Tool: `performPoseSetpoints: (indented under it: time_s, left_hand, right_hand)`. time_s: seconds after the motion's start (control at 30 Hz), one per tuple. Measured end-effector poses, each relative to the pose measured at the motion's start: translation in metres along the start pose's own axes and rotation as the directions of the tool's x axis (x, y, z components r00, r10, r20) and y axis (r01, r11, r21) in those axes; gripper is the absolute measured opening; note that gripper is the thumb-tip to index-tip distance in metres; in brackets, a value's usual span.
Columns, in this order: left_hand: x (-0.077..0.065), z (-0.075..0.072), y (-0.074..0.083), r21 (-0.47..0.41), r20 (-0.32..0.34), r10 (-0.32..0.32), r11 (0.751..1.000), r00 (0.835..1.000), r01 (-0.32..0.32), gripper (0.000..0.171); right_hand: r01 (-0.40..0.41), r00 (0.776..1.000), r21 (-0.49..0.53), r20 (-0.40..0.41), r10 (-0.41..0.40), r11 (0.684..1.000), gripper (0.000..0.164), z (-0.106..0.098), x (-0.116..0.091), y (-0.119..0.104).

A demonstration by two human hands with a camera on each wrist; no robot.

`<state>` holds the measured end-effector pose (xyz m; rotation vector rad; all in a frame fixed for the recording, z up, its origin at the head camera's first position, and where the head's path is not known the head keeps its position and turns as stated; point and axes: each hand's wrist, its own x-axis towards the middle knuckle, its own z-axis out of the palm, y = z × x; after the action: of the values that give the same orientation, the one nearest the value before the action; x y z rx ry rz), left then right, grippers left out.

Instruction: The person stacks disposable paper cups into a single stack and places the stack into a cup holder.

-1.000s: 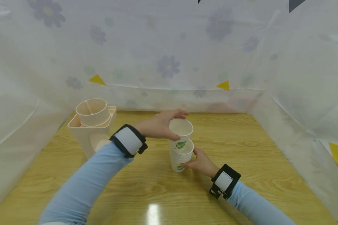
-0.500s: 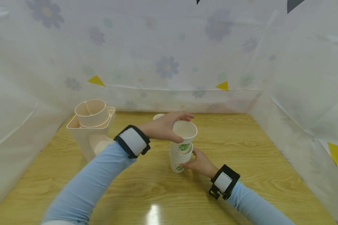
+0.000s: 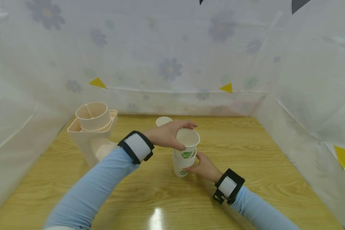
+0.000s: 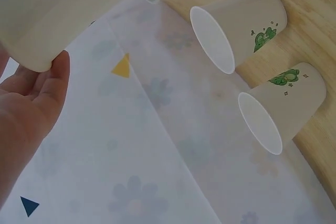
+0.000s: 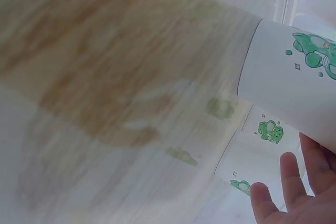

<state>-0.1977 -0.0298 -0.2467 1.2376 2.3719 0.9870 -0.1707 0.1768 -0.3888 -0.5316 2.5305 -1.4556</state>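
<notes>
My left hand holds a white paper cup by its rim, thumb on the near side and fingers on the far side. That cup stands partly inside the top of a stack of nested paper cups. Low on the stack's right side, my right hand grips it with thumb and fingers. Green cartoon animals are printed on the cups. In the left wrist view, two single paper cups stand upright on the table, a nearer cup and another cup. The head view shows just one rim of these behind my left hand.
A beige plastic piece with a square top stands at the left, a round tube set in it. My left forearm passes in front of its lower part. Flowered white sheeting encloses the wooden table at the back and sides.
The paper cup in my left hand has moved slightly right and then down, deeper into the stack. My right hand stays on the stack. Behind my left hand, another cup's rim has come into sight.
</notes>
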Motion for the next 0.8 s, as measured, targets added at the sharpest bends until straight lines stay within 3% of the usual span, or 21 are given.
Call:
performPoseSetpoints:
  time_s: [0.47,0.8]
  left_hand:
    - [0.0027,0.0037,-0.0029,0.032,0.039,-0.013,0.999,0.999,0.012,0.073]
    - [0.0035,0.0098,-0.0081,0.040,0.062,-0.064,0.997,0.996,0.062,0.071]
  right_hand:
    - [-0.005,1.000,0.002,0.009,0.005,1.000,0.065,-0.0007,0.0000,0.0002]
    - [-0.011,1.000,0.009,0.004,0.011,1.000,0.067,0.0001,-0.0013,-0.0003]
